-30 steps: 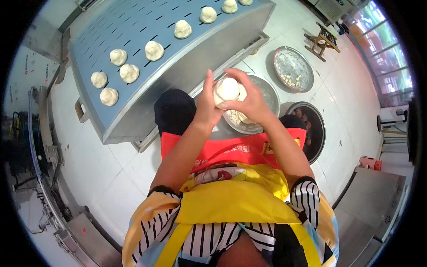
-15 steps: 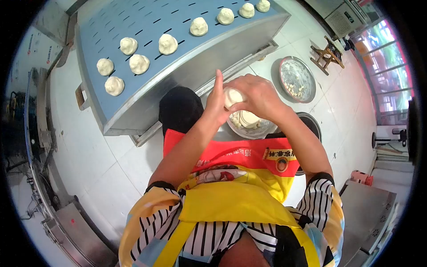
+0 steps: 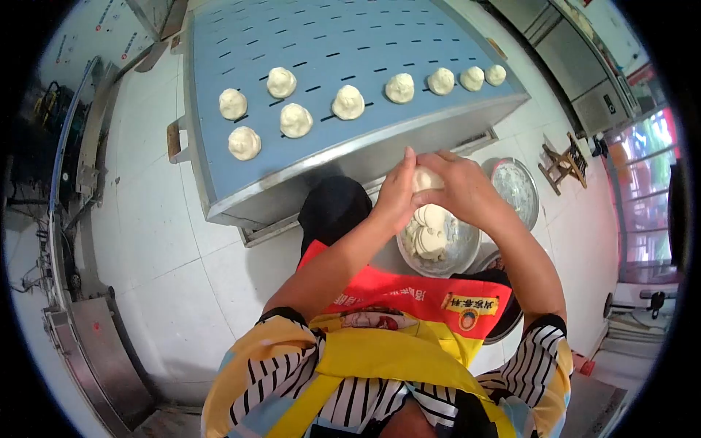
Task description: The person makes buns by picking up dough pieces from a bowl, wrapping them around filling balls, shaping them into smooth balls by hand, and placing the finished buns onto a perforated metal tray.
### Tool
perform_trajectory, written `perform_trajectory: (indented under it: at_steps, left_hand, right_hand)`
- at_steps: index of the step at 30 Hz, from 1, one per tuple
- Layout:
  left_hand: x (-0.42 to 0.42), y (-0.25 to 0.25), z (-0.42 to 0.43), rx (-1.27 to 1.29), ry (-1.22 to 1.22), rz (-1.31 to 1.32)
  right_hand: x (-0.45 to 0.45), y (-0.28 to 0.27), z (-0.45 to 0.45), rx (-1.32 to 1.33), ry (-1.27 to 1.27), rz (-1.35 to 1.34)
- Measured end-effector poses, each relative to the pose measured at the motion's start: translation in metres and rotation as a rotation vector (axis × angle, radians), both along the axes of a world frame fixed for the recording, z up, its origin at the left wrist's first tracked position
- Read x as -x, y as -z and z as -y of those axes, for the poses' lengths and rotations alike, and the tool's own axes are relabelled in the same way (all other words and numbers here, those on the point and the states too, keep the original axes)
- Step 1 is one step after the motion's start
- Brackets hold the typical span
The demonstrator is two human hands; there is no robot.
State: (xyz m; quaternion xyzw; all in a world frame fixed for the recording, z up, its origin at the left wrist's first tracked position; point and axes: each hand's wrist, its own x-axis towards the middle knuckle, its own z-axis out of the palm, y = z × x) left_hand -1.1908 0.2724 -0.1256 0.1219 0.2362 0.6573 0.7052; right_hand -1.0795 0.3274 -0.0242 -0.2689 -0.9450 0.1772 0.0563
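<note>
Over on the right, daylight washes the paned window [image 3: 644, 196] pinkish-white; the floor tiles [image 3: 146, 241] gleam brightly, the far left sinks into gloom, and straight edges bow toward black corners.

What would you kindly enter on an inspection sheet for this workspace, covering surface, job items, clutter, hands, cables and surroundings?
Surface: blue slotted top with metal sides; nine shaped dough mounds stand apart on it.
Job items: pale dough piece between the hands; metal bowl below holds flat dough rounds.
Clutter: second basin with pale residue, wooden stool beyond it.
Hands: left hand and right hand cup the dough piece; fingers partly hide it.
Cables: thin dark wire-like lines at the left edge, too small to identify.
Surroundings: white tiled floor; window panes at right.
</note>
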Motion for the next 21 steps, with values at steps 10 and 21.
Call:
perform_trajectory:
  at_steps: [10, 21]
  left_hand:
    - [0.173, 0.012, 0.038, -0.04, -0.872, -1.646]
    - [0.186, 0.032, 0.054, 0.139, -0.542, -2.168]
  right_hand:
    - [0.138, -0.007, -0.138, 0.069, -0.054, -0.098]
    - [0.284, 0.082, -0.216, -0.158, -0.302, 0.389]
